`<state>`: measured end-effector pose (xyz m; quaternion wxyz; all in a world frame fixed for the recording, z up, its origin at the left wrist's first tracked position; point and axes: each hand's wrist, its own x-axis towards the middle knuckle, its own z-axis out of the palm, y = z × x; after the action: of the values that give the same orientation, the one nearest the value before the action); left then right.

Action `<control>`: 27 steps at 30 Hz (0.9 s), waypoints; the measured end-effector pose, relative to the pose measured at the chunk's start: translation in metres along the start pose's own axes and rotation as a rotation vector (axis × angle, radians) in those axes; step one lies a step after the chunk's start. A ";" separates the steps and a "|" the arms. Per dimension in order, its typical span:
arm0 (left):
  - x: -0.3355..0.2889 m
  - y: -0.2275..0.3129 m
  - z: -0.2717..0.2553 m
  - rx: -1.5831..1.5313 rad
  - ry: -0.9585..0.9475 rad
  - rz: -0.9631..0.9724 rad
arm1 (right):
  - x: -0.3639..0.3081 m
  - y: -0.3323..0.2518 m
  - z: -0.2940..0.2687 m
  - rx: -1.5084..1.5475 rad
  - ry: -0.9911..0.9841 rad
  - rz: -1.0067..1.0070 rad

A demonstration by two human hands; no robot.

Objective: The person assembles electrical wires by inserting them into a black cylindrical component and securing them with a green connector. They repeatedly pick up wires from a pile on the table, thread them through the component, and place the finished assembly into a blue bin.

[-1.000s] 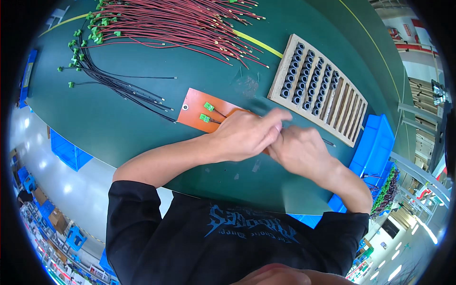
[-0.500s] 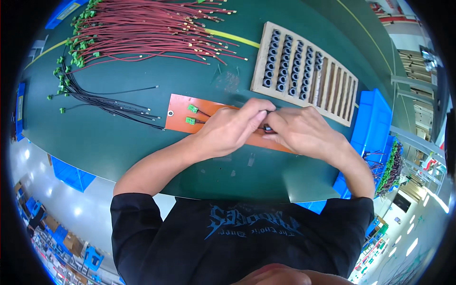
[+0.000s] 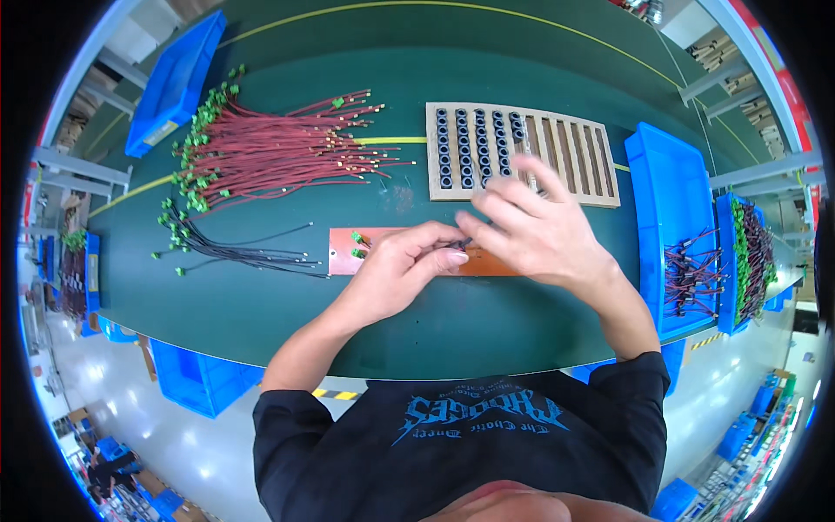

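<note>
My left hand (image 3: 409, 264) is closed over the orange-red board (image 3: 344, 246), with thumb and forefinger pinching a small dark piece (image 3: 459, 246) that is mostly hidden by the fingers. Two green connectors (image 3: 357, 253) lie on the board's left part, and their wires run in under my left hand. Just right of the pinch, my right hand (image 3: 544, 228) hovers with its fingers bent and spread apart. Its fingertips are close to the dark piece and below the wooden rack (image 3: 609, 165), whose left rows hold several dark ring-shaped cores (image 3: 480, 148).
A pile of red wires (image 3: 287, 143) with green connectors lies at the back left, a smaller bunch of black wires (image 3: 243, 250) nearer. At the right stand a blue tray (image 3: 665, 174) holding some wire pieces and another blue bin (image 3: 731, 317). Another blue tray (image 3: 178, 83) is far left.
My right hand has come away from the pinch, its fingers spreading and lifting toward the rack. My left hand still pinches. The view has shifted, showing more of the trays on both sides.
</note>
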<state>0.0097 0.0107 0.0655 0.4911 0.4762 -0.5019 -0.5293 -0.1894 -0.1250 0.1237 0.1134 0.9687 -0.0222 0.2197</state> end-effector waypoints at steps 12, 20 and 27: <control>-0.022 -0.001 0.034 -0.324 -0.127 -0.053 | -0.054 -0.064 0.016 1.462 0.449 0.716; -0.030 -0.025 0.068 -0.280 -0.124 -0.007 | -0.066 -0.069 0.004 1.240 0.437 0.621; -0.031 -0.031 0.078 -0.354 -0.118 -0.082 | -0.071 -0.071 0.008 1.560 0.434 0.947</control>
<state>-0.0672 0.0473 0.0378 0.5151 0.3705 -0.4089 -0.6559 -0.2438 -0.0579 0.0713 -0.6677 0.5991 -0.2389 0.3717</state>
